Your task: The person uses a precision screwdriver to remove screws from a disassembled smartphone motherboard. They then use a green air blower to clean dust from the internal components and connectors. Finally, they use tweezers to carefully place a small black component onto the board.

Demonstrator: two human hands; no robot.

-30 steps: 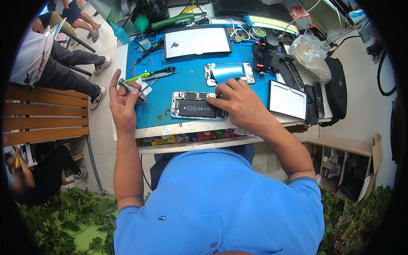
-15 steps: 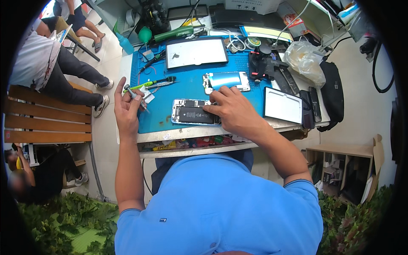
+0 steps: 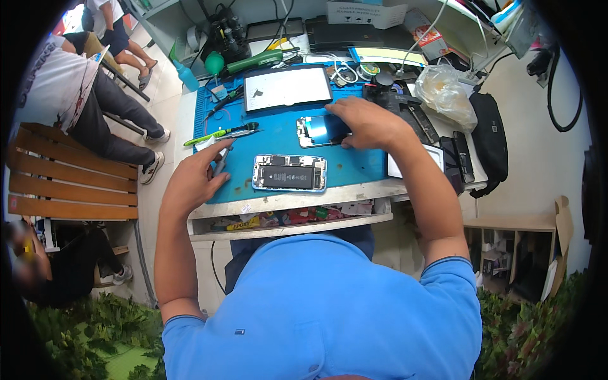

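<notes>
An opened phone body (image 3: 289, 173) with its black battery showing lies flat on the blue mat, untouched by either hand. To its left, my left hand (image 3: 192, 179) hangs low over the mat's edge, fingers curled round a small grey screwdriver (image 3: 220, 166). Farther back, a phone screen assembly (image 3: 320, 130) with a shiny blue back rests on the mat. My right hand (image 3: 373, 126) spans its right end, fingertips at the far edge and thumb at the near edge; the palm hides that end.
A white magnetic-looking pad (image 3: 287, 87) lies behind the screen. A green-handled tool (image 3: 218, 135) sits at left. At right are a white tray (image 3: 415, 162), a clear plastic bag (image 3: 445, 95) and a black pouch (image 3: 489, 136). Below the tabletop, an open drawer (image 3: 291, 229) juts out.
My right hand has left the phone body and moved back and right onto the screen assembly. My left hand has lowered with the screwdriver. The phone body has shifted slightly.
</notes>
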